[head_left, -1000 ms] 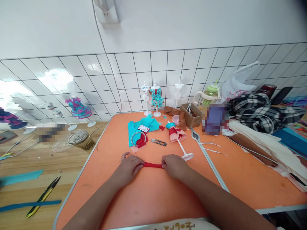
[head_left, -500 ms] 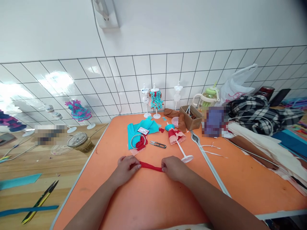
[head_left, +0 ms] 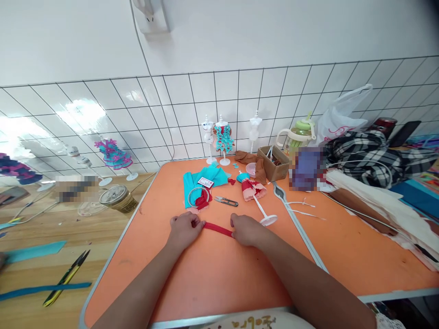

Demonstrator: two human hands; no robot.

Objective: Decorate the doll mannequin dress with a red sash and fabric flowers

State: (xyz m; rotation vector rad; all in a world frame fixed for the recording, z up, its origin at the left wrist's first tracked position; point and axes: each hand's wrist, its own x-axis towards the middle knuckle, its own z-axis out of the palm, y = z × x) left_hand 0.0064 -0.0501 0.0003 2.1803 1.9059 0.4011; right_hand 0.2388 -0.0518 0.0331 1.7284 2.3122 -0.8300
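A narrow red fabric strip (head_left: pixel 218 229) lies stretched between my two hands, low over the orange tabletop. My left hand (head_left: pixel 185 230) pinches its left end, fingers closed. The right end is pinched by my right hand (head_left: pixel 247 230), whose curled fingers partly hide it. Just beyond the strip are black-handled thread snips (head_left: pixel 227 201). Turquoise cloth (head_left: pixel 192 183) lies behind my left hand, carrying a metal ring (head_left: pixel 198 198), red fabric scraps (head_left: pixel 203 199) and a small labelled packet (head_left: pixel 206 183). Past my right hand, a small white dress form in a red and pink dress (head_left: pixel 253 188) lies on its side.
Several small dress forms (head_left: pixel 224 141) stand along the tiled wall. A cardboard box (head_left: pixel 274 170), a green-lidded jug (head_left: pixel 302 132) and plaid cloth (head_left: pixel 363 160) sit at the right. On the wooden table at left are a lidded jar (head_left: pixel 118 198) and yellow-black snips (head_left: pixel 65 281).
The strip now looks flatter and straighter between my hands. Both hands appear slightly higher in view, and the camera has shifted a little. At the far left, a bit of a hand shows by a turquoise strip.
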